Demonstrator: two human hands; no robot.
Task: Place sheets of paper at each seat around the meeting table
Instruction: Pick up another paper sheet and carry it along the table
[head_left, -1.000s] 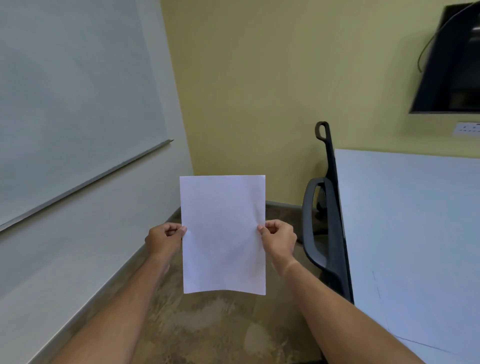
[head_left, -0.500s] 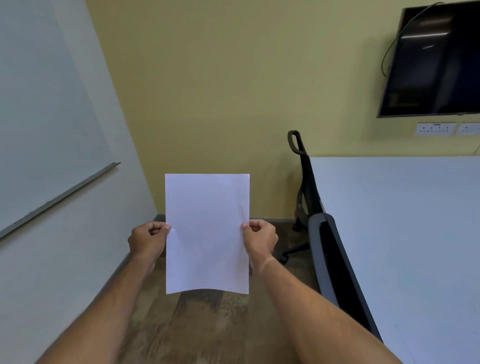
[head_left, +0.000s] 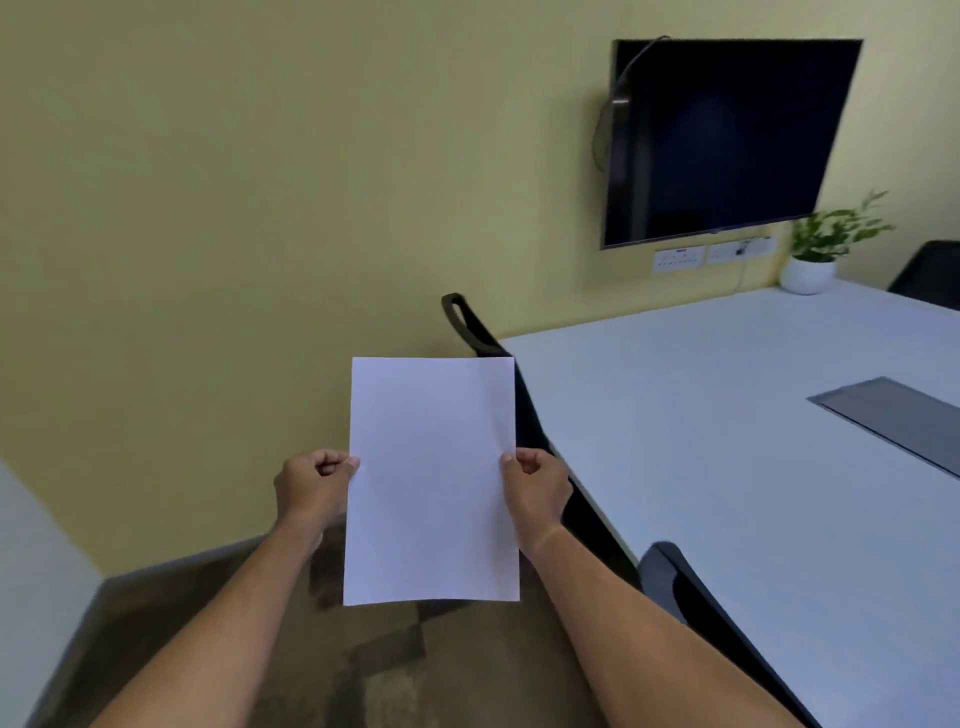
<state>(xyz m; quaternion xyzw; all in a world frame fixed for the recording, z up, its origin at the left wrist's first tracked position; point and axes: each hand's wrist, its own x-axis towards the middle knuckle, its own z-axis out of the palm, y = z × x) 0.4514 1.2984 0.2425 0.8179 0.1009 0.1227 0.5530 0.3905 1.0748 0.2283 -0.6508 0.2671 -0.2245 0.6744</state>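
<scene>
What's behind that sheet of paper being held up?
Behind the paper: yellow wall, patterned floor, and a black chair whose back it partly covers. Whatever lies directly behind stays hidden.

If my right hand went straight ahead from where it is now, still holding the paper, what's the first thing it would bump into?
Probably the black chair back, which rises just beyond the right hand along the table edge. Depth is hard to judge in this view; if the hand clears it, the yellow wall comes next.
</scene>
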